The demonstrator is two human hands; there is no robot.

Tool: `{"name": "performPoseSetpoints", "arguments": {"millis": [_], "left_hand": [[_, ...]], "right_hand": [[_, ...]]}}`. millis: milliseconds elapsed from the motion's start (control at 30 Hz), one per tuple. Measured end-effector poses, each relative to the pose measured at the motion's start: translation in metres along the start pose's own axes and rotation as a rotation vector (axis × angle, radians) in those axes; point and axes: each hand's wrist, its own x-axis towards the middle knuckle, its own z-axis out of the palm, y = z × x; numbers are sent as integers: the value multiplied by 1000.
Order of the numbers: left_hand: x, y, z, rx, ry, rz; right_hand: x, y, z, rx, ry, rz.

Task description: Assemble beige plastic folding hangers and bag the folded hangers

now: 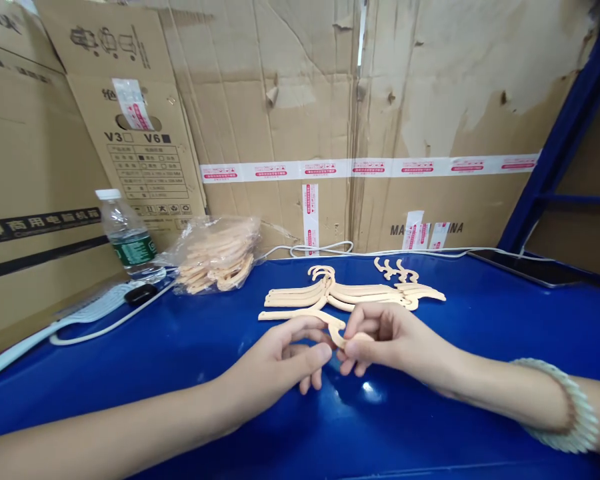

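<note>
My left hand (297,353) has its fingers curled round a beige hanger arm (285,315), whose long straight end points left. My right hand (383,340) pinches a small curved hanger hook (337,335) against the inner end of that arm. A rounded beige end shows between the right thumb and fingers; the fingers partly hide how the pieces meet. Just beyond my hands lie several folding hangers (300,294), stacked with their hooks at the top. Loose hanger hooks (397,270) lie behind them to the right.
A clear plastic bag (220,250) of beige hanger parts sits at the left back, beside a water bottle (130,237). White cables (115,333) run along the left and back of the blue table (430,427). A dark tablet (530,268) lies at the back right. Cardboard (290,120) walls the back.
</note>
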Motion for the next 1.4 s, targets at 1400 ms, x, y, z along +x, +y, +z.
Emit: {"name": "performPoseSetpoints", "arguments": {"millis": [1400], "left_hand": [[12, -7, -62, -431, 413, 17]], "right_hand": [[31, -1, -65, -1085, 213, -327]]}}
